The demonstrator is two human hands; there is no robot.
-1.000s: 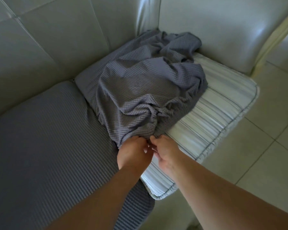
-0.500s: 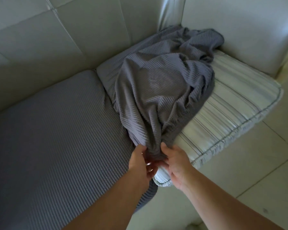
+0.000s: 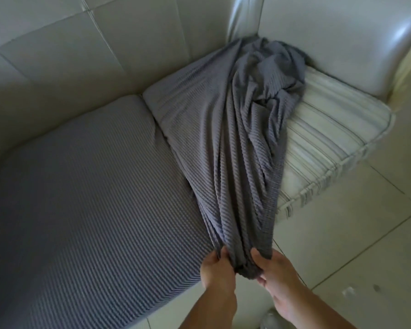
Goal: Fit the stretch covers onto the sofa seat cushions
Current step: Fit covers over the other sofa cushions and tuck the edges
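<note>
Gripping a bunched end of a grey ribbed stretch cover (image 3: 223, 143), both hands sit side by side at the bottom of the view, past the front edge of the sofa and over the tiled floor (image 3: 365, 233). The left hand (image 3: 217, 269) has its thumb and fingers curled round the gathered fabric, and the right hand (image 3: 278, 269) pinches the same bundle just beside it. From the hands the cover runs in long taut folds up across the right seat cushion (image 3: 330, 134) to a crumpled heap in the back corner, where the cream leather backrest (image 3: 128, 43) meets the armrest (image 3: 342, 43). That cushion is striped white and grey, and most of its right half and front edge lie bare. The left seat cushion (image 3: 81, 198), touching it, looks fully dressed in the same grey ribbed fabric, smooth over its top and front. By this reckoning the task is about half done: one cushion is covered, and the second cover lies on its cushion but is not yet spread or hooked over any visible corner. No boxes, baskets or other containers are in view.
</note>
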